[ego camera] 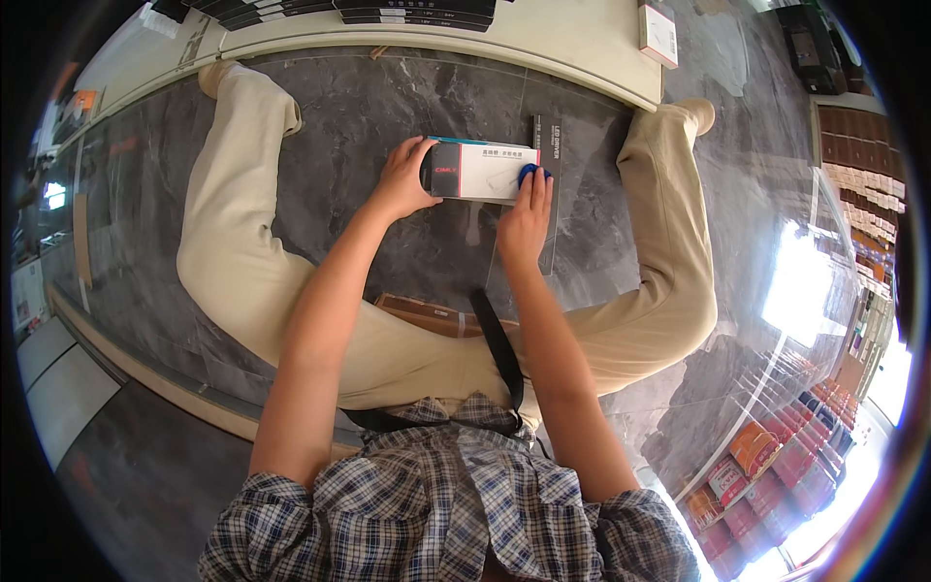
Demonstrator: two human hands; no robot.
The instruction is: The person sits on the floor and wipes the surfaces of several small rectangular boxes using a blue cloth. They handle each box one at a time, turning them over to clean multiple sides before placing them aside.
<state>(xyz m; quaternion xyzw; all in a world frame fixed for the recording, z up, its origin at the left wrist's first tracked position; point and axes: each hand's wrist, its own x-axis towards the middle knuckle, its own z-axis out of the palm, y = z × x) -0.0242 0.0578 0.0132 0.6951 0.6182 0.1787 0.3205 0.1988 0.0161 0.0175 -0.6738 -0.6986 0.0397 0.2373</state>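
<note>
A white cardboard box with a dark end panel (484, 171) lies between my hands, a drawing and writing on its face. My left hand (401, 178) grips its left end, thumb at the lower edge and fingers at the upper one. With my right hand (527, 214) I press a small blue object (534, 174), perhaps a cloth or pad, against the right end of the face. A blue edge of something shows along the box's top side. Beneath and to the right, a long black LED driver box (547, 138) lies on the dark tiled floor.
Black boxes (414, 14) are stacked on the pale platform (567, 62) ahead, and a small white box (658, 35) lies at its right corner. Behind my hands, a brown cardboard box (418, 313) sits partly under my legs. Shelves and red packages (793, 465) stand at right.
</note>
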